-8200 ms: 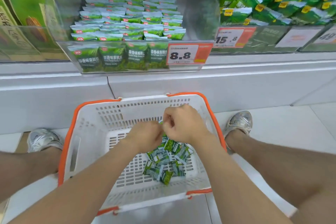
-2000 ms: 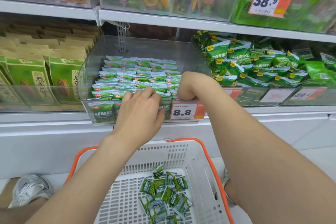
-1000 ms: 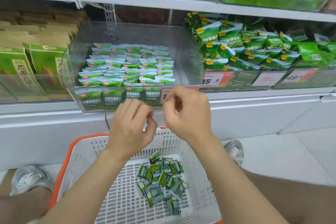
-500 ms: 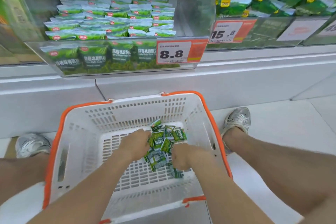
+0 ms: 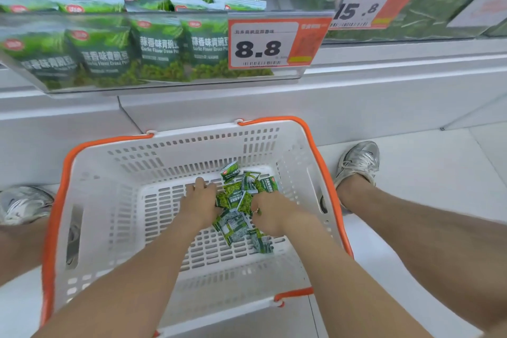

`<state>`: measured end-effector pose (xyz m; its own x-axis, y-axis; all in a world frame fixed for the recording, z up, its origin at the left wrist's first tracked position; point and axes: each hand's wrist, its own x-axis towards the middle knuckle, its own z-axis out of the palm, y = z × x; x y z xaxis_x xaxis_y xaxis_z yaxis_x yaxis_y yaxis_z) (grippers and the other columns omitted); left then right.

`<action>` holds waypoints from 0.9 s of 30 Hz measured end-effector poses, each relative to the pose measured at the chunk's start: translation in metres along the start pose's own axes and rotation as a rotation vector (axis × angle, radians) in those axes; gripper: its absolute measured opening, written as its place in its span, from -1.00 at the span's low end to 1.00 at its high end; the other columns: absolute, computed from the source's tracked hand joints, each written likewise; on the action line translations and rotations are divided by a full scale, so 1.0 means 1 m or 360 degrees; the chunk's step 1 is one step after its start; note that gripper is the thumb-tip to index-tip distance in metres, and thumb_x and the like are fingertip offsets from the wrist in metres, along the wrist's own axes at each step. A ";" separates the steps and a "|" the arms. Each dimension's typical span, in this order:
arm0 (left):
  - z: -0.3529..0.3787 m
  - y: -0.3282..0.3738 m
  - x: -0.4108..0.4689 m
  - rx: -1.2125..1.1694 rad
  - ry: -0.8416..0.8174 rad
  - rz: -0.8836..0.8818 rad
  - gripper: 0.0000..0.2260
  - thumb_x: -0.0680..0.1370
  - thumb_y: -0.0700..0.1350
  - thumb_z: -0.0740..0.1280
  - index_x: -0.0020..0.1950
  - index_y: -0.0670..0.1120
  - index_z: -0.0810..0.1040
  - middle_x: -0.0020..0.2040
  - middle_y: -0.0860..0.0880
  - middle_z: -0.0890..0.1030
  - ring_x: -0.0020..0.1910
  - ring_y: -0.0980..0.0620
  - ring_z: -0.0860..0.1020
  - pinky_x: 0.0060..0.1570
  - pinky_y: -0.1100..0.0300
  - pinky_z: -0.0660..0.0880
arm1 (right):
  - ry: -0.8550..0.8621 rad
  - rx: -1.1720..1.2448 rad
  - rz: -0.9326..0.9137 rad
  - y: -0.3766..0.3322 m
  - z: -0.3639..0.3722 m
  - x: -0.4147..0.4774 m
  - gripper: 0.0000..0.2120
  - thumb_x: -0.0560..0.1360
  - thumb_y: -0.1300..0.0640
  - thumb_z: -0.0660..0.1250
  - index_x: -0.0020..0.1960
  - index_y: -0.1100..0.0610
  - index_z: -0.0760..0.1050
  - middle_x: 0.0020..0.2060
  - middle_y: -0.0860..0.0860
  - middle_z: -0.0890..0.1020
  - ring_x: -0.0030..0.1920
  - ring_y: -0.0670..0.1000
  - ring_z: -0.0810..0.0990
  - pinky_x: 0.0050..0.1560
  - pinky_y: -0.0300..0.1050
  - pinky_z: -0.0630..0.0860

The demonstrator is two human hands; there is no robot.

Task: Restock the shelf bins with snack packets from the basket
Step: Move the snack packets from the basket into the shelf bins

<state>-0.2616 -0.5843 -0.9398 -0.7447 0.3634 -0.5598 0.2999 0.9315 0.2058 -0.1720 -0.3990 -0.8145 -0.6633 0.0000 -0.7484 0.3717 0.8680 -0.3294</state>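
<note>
A white basket with an orange rim stands on the floor in front of me. A small pile of green snack packets lies on its slotted bottom. My left hand is down at the left side of the pile, fingers curled onto packets. From the right side my right hand does the same and grips packets. Above, the clear shelf bin is filled with rows of the same green packets.
An orange price tag reading 8.8 hangs on the bin front. A neighbouring bin with a 15.8 tag is at the upper right. My shoes flank the basket on the white floor, below a white shelf base.
One second ago both hands were up at the bin front. They have dropped into the basket and closed in on the packet pile from both sides.
</note>
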 end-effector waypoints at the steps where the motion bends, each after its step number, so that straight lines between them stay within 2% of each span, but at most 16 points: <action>1: -0.002 -0.001 -0.002 0.0012 0.0026 0.0006 -0.53 0.55 0.11 0.49 0.34 -0.05 0.42 0.31 -0.11 0.35 0.32 -0.24 0.37 0.24 -0.16 0.50 | -0.0011 -0.0020 0.0003 -0.001 0.001 0.001 -0.69 0.67 0.14 0.21 0.35 0.23 0.49 0.20 0.18 0.60 0.09 0.21 0.65 0.15 0.13 0.63; 3: -0.009 -0.004 -0.006 -0.0016 0.0061 0.0041 -0.54 0.53 0.13 0.49 0.26 -0.05 0.42 0.22 -0.08 0.45 0.23 -0.19 0.45 0.14 -0.09 0.52 | -0.0018 -0.0064 -0.0008 -0.003 0.001 0.003 -0.76 0.66 0.14 0.21 0.24 0.22 0.52 0.09 0.16 0.62 0.01 0.19 0.64 0.08 0.09 0.63; 6: -0.025 -0.005 -0.018 -0.0237 0.0076 0.0121 -0.61 0.50 0.03 0.55 0.09 0.00 0.36 0.00 -0.03 0.52 -0.07 -0.05 0.51 -0.19 0.04 0.43 | 0.0077 -0.0095 -0.0042 -0.011 0.001 0.004 -0.88 0.61 0.23 0.22 -0.06 0.24 0.49 -0.19 0.14 0.57 -0.24 0.14 0.52 -0.17 -0.02 0.55; 8: -0.043 -0.002 -0.028 -0.0424 0.0022 0.0234 -0.60 0.45 -0.08 0.60 0.04 0.04 0.39 -0.02 0.00 0.53 -0.10 -0.01 0.52 -0.19 0.05 0.44 | 0.0391 -0.0033 -0.0117 -0.018 -0.001 0.006 -0.85 0.60 0.27 0.23 0.02 0.23 0.58 -0.11 0.15 0.65 -0.14 0.16 0.59 -0.06 0.04 0.62; 10: -0.069 0.005 -0.041 -0.0493 -0.0054 0.0412 -0.58 0.38 -0.09 0.65 0.02 0.10 0.46 0.04 0.07 0.57 0.00 0.02 0.55 -0.01 0.04 0.53 | 0.0793 0.0230 -0.0227 -0.025 -0.008 0.004 -0.76 0.60 0.21 0.30 0.24 0.11 0.59 0.11 0.10 0.66 0.11 0.13 0.62 0.18 0.05 0.60; 12: -0.101 0.017 -0.058 -0.0463 -0.0058 0.0580 -0.54 0.32 -0.07 0.69 -0.01 0.18 0.48 0.06 0.15 0.58 0.06 0.07 0.56 0.08 0.03 0.54 | 0.0834 0.0518 -0.0346 -0.034 -0.021 -0.007 -0.57 0.57 0.10 0.42 0.43 0.06 0.49 0.27 0.06 0.62 0.27 0.07 0.58 0.29 -0.07 0.51; 13: -0.118 0.023 -0.066 -0.0462 -0.0022 0.0632 -0.53 0.30 -0.08 0.70 -0.02 0.19 0.47 0.06 0.17 0.59 0.05 0.08 0.57 0.07 0.04 0.54 | 0.0726 0.0613 -0.0372 -0.038 -0.029 -0.014 -0.50 0.54 0.04 0.47 0.45 0.04 0.47 0.23 0.06 0.65 0.25 0.05 0.60 0.24 -0.10 0.51; 14: -0.134 0.029 -0.074 -0.0492 0.0032 0.0676 -0.51 0.29 -0.09 0.69 -0.03 0.19 0.45 0.05 0.17 0.59 0.05 0.07 0.57 0.06 0.05 0.55 | 0.0653 0.0680 -0.0435 -0.039 -0.035 -0.018 -0.52 0.52 0.00 0.52 0.39 0.02 0.50 0.08 0.07 0.70 0.11 0.04 0.66 0.14 -0.10 0.55; 16: -0.165 0.037 -0.093 -0.0579 0.0129 0.0740 -0.48 0.30 -0.11 0.68 0.01 0.19 0.42 0.07 0.13 0.59 0.08 0.06 0.56 0.03 0.05 0.54 | 0.0611 0.0756 -0.0509 -0.041 -0.046 -0.031 -0.65 0.49 -0.07 0.56 0.19 0.02 0.60 -0.31 -0.01 0.60 -0.28 -0.05 0.59 -0.17 -0.12 0.52; 18: -0.194 0.041 -0.113 -0.0652 0.0180 0.0789 -0.43 0.33 -0.13 0.65 0.09 0.22 0.38 0.07 0.04 0.57 0.02 0.05 0.55 -0.10 0.04 0.52 | 0.0695 0.0915 -0.0542 -0.044 -0.058 -0.045 -0.62 0.48 -0.13 0.56 0.12 0.12 0.66 -0.37 -0.09 0.52 -0.37 -0.18 0.47 -0.25 -0.19 0.44; 19: -0.207 0.042 -0.124 -0.0699 0.0208 0.0824 -0.44 0.35 -0.17 0.62 0.12 0.22 0.38 0.04 0.02 0.58 -0.06 0.03 0.56 -0.18 0.01 0.51 | 0.0761 0.0980 -0.0567 -0.049 -0.065 -0.054 -0.68 0.48 -0.12 0.55 0.02 0.12 0.68 -0.38 -0.04 0.53 -0.37 -0.17 0.48 -0.25 -0.18 0.44; 20: -0.219 0.044 -0.134 -0.0752 0.0267 0.0867 -0.47 0.37 -0.19 0.57 0.14 0.20 0.39 0.00 0.01 0.58 -0.13 0.01 0.57 -0.21 -0.02 0.52 | 0.0843 0.1026 -0.0650 -0.056 -0.071 -0.063 -0.73 0.49 -0.11 0.53 -0.07 0.10 0.67 -0.39 0.07 0.56 -0.37 -0.10 0.51 -0.25 -0.13 0.46; 22: -0.240 0.049 -0.156 -0.0881 0.0495 0.0947 -0.62 0.45 -0.17 0.46 0.15 0.14 0.42 -0.06 0.07 0.59 -0.19 0.07 0.58 -0.19 -0.01 0.53 | 0.1088 0.1032 -0.0779 -0.073 -0.083 -0.083 -0.69 0.52 -0.13 0.48 -0.09 0.13 0.68 -0.28 0.21 0.66 -0.29 0.10 0.63 -0.23 0.03 0.55; 23: -0.249 0.054 -0.166 -0.0973 0.0636 0.0968 -0.70 0.50 -0.14 0.42 0.14 0.12 0.45 -0.08 0.10 0.59 -0.20 0.08 0.60 -0.18 0.00 0.54 | 0.1227 0.1058 -0.0823 -0.083 -0.089 -0.095 -0.73 0.54 -0.09 0.47 -0.08 0.14 0.68 -0.28 0.14 0.69 -0.28 0.09 0.64 -0.25 0.03 0.56; 25: -0.267 0.063 -0.183 -0.1209 0.0912 0.0988 -0.82 0.58 -0.18 0.37 0.10 0.08 0.52 -0.12 0.07 0.63 -0.22 -0.02 0.65 -0.19 -0.05 0.59 | 0.1448 0.1240 -0.0990 -0.100 -0.103 -0.118 -0.88 0.60 0.09 0.45 -0.04 0.13 0.69 -0.32 -0.07 0.70 -0.30 -0.08 0.65 -0.28 -0.12 0.53; 27: -0.286 0.071 -0.198 -0.1430 0.1110 0.0969 -0.86 0.63 -0.24 0.34 0.07 0.00 0.58 -0.17 0.02 0.66 -0.30 -0.08 0.69 -0.25 0.00 0.61 | 0.1512 0.1479 -0.1087 -0.113 -0.117 -0.140 -0.93 0.61 0.15 0.44 0.05 0.12 0.69 -0.20 -0.05 0.76 -0.15 -0.02 0.74 -0.15 0.01 0.65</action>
<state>-0.2639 -0.5861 -0.5850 -0.8645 0.4080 0.2934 0.3977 0.1986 0.8958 -0.1969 -0.4391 -0.6056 -0.9036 0.3668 0.2213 -0.1487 0.2160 -0.9650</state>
